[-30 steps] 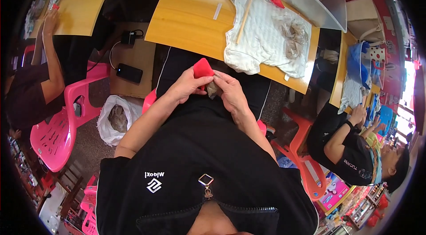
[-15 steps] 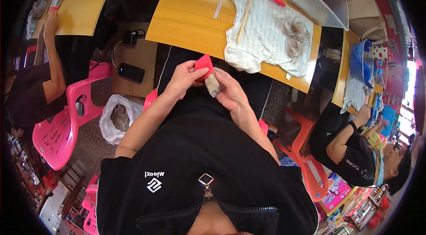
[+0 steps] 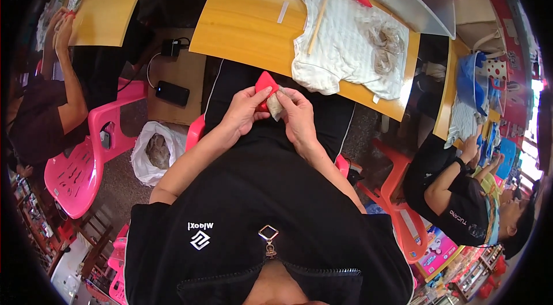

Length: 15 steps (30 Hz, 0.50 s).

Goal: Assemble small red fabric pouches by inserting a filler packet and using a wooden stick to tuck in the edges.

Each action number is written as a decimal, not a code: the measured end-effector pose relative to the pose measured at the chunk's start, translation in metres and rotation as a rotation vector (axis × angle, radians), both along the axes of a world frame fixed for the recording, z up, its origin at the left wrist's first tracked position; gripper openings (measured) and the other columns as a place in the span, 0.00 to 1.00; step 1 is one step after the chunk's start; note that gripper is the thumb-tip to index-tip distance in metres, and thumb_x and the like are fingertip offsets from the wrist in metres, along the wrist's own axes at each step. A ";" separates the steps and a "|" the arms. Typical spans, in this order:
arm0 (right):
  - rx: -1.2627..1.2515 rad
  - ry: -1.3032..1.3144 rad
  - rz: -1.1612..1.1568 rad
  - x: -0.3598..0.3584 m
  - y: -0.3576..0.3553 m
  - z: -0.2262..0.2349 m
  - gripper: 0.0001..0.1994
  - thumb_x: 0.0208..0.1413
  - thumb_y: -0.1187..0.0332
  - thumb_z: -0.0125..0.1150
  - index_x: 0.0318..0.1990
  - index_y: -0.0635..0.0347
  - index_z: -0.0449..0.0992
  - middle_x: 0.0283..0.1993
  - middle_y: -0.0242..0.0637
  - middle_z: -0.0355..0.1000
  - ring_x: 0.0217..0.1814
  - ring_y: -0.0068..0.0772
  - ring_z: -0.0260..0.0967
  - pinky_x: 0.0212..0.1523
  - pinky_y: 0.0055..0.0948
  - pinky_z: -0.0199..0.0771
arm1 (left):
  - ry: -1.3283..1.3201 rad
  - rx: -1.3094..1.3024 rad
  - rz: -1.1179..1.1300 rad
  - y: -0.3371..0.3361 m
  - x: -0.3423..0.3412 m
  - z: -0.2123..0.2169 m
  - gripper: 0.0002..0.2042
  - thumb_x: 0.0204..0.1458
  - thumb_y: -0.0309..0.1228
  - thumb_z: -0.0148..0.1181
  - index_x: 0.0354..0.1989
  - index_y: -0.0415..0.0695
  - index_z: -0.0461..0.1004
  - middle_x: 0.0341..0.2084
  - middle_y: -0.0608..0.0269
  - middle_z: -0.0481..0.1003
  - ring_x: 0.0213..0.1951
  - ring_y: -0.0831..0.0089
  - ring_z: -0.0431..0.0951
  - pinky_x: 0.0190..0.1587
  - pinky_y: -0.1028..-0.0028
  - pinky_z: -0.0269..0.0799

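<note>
1 red, pointed, flat piece [image 3: 265, 82] and 1 crumpled tan bundle [image 3: 275, 107] touch above the lap; the left hand [image 3: 244, 109] pinches the red piece, the right hand [image 3: 297, 110] the bundle. Beyond, 1 yellow-brown table [image 3: 242, 17] bears 1 white cloth [image 3: 343, 34] under 1 slim wooden stick [image 3: 317, 22].

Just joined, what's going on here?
A seated person works over their lap. The left hand grips a red piece; the right hand pinches a small beige bundle right against it. Whether the bundle is partly inside is unclear. On the wooden table ahead, a white cloth lies under a thin stick, with crumpled translucent plastic on its right side.
</note>
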State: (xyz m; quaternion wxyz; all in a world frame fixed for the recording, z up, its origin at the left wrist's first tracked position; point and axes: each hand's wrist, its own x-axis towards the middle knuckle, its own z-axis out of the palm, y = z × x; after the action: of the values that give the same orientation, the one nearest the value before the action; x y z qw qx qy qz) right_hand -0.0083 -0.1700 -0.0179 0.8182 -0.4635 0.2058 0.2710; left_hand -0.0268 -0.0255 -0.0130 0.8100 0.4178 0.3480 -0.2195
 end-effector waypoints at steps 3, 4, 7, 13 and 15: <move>-0.255 -0.183 0.111 -0.002 -0.002 -0.006 0.11 0.56 0.71 0.59 0.44 0.66 0.74 0.42 0.35 0.70 0.39 0.22 0.70 0.39 0.21 0.71 | 0.021 -0.109 0.065 0.001 0.003 0.000 0.11 0.55 0.39 0.58 0.40 0.46 0.74 0.28 0.70 0.76 0.25 0.83 0.75 0.22 0.85 0.72; -0.444 -0.305 0.177 -0.003 -0.003 -0.007 0.12 0.55 0.71 0.59 0.45 0.68 0.74 0.45 0.36 0.68 0.42 0.23 0.68 0.40 0.21 0.70 | 0.024 -0.141 0.076 0.001 0.003 -0.001 0.11 0.55 0.40 0.58 0.40 0.47 0.74 0.28 0.70 0.76 0.25 0.84 0.75 0.22 0.86 0.72; -0.644 -0.542 0.327 -0.002 -0.006 -0.003 0.16 0.52 0.66 0.62 0.47 0.64 0.75 0.45 0.44 0.66 0.45 0.31 0.66 0.42 0.25 0.68 | 0.039 -0.175 0.088 0.003 0.002 -0.004 0.11 0.55 0.40 0.58 0.40 0.47 0.74 0.28 0.71 0.76 0.24 0.84 0.75 0.22 0.87 0.72; -0.874 -0.677 0.551 -0.001 -0.004 0.021 0.24 0.45 0.61 0.67 0.51 0.60 0.73 0.40 0.45 0.65 0.47 0.41 0.64 0.49 0.32 0.66 | 0.009 -0.073 -0.056 0.006 -0.002 -0.007 0.11 0.53 0.40 0.60 0.39 0.48 0.74 0.26 0.73 0.75 0.22 0.86 0.73 0.22 0.87 0.71; -0.838 -0.613 0.571 0.000 -0.005 0.016 0.26 0.43 0.61 0.67 0.51 0.59 0.72 0.40 0.46 0.65 0.47 0.43 0.64 0.49 0.33 0.66 | 0.001 -0.021 -0.117 0.007 -0.003 -0.007 0.10 0.53 0.40 0.61 0.38 0.48 0.74 0.25 0.73 0.75 0.22 0.87 0.73 0.22 0.86 0.70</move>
State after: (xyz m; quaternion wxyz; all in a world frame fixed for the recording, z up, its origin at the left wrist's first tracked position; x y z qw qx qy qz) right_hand -0.0080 -0.1752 -0.0022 0.4824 -0.8412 -0.0833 0.2296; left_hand -0.0300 -0.0183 -0.0203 0.8000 0.4288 0.3210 -0.2701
